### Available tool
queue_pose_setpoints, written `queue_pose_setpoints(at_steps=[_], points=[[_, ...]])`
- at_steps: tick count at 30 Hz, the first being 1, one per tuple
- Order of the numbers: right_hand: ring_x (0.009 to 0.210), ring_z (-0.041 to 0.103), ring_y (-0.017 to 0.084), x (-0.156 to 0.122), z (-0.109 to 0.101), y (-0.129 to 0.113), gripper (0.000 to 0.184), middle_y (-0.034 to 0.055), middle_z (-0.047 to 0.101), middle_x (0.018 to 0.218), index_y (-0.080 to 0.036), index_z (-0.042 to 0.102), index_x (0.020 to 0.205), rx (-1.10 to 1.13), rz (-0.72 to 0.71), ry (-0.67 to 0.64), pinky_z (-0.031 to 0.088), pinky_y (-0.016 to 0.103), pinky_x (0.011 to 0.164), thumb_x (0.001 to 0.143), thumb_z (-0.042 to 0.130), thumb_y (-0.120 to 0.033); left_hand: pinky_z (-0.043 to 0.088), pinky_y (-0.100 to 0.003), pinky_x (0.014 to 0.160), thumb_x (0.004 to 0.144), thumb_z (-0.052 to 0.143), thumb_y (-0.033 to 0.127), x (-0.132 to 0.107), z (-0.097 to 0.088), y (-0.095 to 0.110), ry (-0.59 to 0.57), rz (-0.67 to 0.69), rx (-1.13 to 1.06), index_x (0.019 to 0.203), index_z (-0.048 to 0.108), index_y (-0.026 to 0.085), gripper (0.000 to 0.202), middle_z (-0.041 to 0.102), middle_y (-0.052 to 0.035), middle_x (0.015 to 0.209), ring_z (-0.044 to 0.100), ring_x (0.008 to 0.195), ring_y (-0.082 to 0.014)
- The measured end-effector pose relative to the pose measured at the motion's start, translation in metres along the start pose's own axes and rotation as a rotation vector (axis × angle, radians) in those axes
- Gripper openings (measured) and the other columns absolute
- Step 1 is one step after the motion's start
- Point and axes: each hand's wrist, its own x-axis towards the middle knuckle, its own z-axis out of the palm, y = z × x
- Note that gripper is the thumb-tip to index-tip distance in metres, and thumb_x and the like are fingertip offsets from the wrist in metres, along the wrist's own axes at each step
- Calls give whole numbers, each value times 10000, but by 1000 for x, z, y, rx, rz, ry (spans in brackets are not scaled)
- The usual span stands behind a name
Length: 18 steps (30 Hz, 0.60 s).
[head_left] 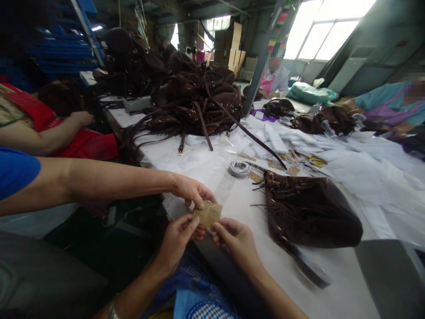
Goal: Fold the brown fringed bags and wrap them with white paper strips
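Between my two hands is a small tan cardboard hang tag (pixel 208 214) with print and a bit of pale string on it. My left hand (pixel 181 241) pinches its lower left corner, thumb on top. My right hand (pixel 237 237) grips the lower right corner. A co-worker's hand (pixel 195 190), reaching in from the left, touches the tag's upper edge. To the right of my hands, a dark brown fringed handbag (pixel 312 210) lies on the white table (pixel 239 248), its strap toward me.
A big heap of brown bags (pixel 199 99) covers the table's far left. White packing sheets (pixel 358 177) spread to the right. A grey tape coil (pixel 239 169), loose tags (pixel 294 171) and yellow-handled scissors (pixel 317 161) lie mid-table. Co-workers sit left, beyond and right.
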Motion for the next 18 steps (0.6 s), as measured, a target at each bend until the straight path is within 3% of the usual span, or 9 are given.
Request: queue_pose_setpoints(at_steps=[18], points=[[504, 564, 114, 1, 0, 4, 453, 28, 657, 589, -108, 704, 805, 31, -32, -5, 423, 214, 507, 686, 781, -538, 567, -272, 667, 798, 716, 465, -2, 1, -6, -29, -19, 14, 869, 701, 125, 347, 714, -65, 775, 672, 709, -181]])
